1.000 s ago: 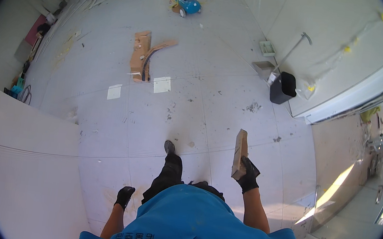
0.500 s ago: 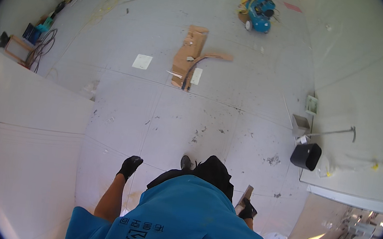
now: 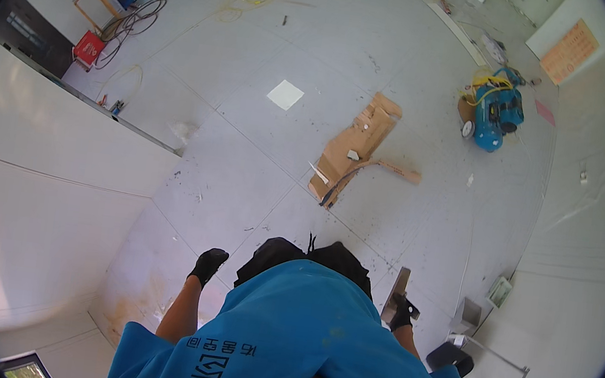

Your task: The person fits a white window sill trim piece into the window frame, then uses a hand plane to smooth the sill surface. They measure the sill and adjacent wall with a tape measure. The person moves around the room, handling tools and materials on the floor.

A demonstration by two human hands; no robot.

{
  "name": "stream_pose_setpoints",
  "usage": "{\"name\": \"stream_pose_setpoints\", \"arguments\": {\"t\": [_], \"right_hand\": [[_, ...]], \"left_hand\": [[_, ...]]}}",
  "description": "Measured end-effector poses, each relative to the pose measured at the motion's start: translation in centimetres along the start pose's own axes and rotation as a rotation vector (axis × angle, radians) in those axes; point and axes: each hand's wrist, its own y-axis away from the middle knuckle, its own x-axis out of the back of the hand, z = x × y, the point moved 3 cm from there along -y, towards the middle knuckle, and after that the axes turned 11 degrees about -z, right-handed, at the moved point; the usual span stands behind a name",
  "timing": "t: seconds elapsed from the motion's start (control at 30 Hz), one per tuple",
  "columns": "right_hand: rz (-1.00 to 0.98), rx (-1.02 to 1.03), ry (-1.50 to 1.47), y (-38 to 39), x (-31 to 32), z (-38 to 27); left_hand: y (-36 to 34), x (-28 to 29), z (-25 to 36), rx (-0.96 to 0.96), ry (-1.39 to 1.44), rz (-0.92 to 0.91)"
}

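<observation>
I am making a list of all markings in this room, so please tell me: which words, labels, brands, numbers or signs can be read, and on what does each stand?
Blue fabric shirt: a row of black characters and an angular black emblem, clear but not copied here.
Orange rectangular sheet, upper right: print too small to read.
Red rectangular box, upper left: pale marks, too small to read.

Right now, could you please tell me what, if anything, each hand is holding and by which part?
The right gloved hand holds a long brown block toward its near end; the left gloved hand holds nothing visible.
</observation>
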Motion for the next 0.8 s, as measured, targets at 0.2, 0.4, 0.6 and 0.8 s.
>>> {"name": "stream_pose_setpoints", "arguments": {"t": [0.2,0.4,0.6,0.8], "right_hand": [[-0.034,0.347,0.115,-14.5,-12.0,-24.6],[-0.174,0.35,0.176,-21.1,-27.3,-35.6],[-0.141,0.168,0.157,-26.9,-35.4,-34.8],[-0.123,-0.101,0.164,-30.6,-44.4,-37.5]], "left_hand": [[-6.0,3.1,3.0,-0.07,-0.248,0.046],[-15.5,10.6,6.3,0.341,0.38,0.064],[-26.2,23.8,4.7,0.143,0.264,0.177],[-35.5,34.7,5.5,0.109,0.339,0.342]]}}
